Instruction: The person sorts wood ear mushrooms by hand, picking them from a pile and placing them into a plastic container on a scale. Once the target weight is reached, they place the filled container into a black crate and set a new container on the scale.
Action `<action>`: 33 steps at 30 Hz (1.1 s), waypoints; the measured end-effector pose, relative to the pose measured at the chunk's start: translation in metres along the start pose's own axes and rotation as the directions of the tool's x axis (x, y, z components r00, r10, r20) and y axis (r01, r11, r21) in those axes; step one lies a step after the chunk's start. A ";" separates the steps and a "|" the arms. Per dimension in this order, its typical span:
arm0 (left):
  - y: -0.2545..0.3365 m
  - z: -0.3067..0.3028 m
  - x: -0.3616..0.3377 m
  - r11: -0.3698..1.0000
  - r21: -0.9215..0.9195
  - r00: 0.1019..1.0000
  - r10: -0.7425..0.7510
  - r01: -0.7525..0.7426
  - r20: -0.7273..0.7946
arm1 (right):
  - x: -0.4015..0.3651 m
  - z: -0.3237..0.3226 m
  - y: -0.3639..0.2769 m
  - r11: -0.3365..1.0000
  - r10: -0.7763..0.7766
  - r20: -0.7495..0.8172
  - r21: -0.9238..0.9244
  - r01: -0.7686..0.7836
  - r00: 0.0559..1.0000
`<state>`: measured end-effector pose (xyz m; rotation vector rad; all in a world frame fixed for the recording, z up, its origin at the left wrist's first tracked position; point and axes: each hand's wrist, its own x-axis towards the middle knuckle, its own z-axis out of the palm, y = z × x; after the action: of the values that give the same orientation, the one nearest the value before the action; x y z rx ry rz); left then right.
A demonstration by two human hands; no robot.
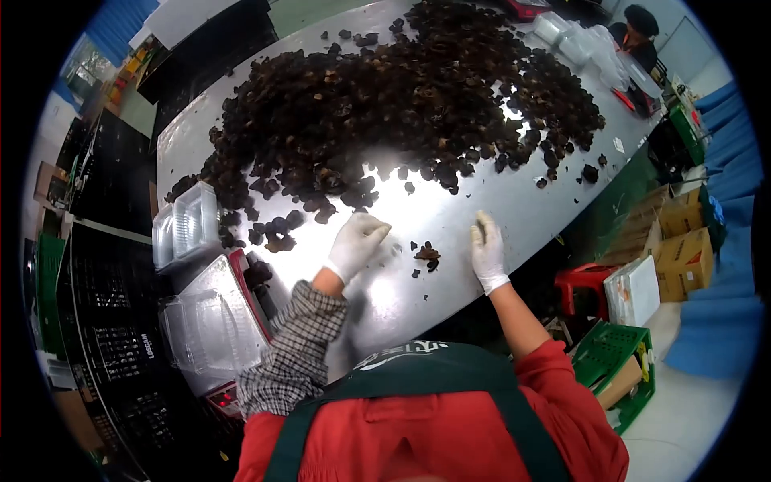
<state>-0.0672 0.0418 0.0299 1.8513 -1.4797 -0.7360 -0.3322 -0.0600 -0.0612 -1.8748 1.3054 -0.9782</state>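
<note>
On the shiny metal tabletop [522,209], a small clump [427,255] of dark, crinkly bits lies between the two hands, close to the near edge. A few crumbs sit around it. The bits look like dried mushrooms.

The left hand [359,245], in a white glove, is to the left of the clump. Its fingers are curled in, with the thumb close to them. I cannot tell if the tips meet or if a bit is hidden inside. The right hand [487,249] is on the other side, nearer the near edge. It is open, with the fingers out, and I see nothing in it.

A big pile [385,104] of the same dark bits runs back to the far edge. Clear boxes [195,215] stand by the left edge.

The bits should be very light, dry and a bit stiff, and they might snap if squeezed hard. Gloves may slip a little on the tiny ones. It seems best to pinch each one softly by its thick middle, not its thin, curly rim.
</note>
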 end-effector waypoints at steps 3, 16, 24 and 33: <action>-0.011 -0.004 -0.047 0.904 -0.425 0.949 -0.173 0.047 -0.263 | -0.021 -0.010 -0.048 0.869 -0.434 0.081 -0.223 0.441 0.897; -0.064 0.037 -0.155 0.931 0.347 0.906 0.050 0.109 -0.419 | -0.045 0.010 -0.044 0.568 -0.135 0.512 -0.661 0.490 0.848; -0.088 0.053 -0.159 0.908 0.415 0.940 0.084 0.065 -0.331 | -0.106 0.067 -0.092 0.711 -0.362 0.574 -0.339 0.616 0.735; -0.083 0.053 -0.159 0.887 0.458 0.937 0.108 0.060 -0.331 | -0.042 -0.089 0.001 0.459 -0.088 0.003 -0.887 0.043 0.996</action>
<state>-0.0891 0.2025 -0.0630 2.1659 -1.5203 -0.0153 -0.4185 -0.0285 -0.0250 -2.6853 2.0351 -0.2997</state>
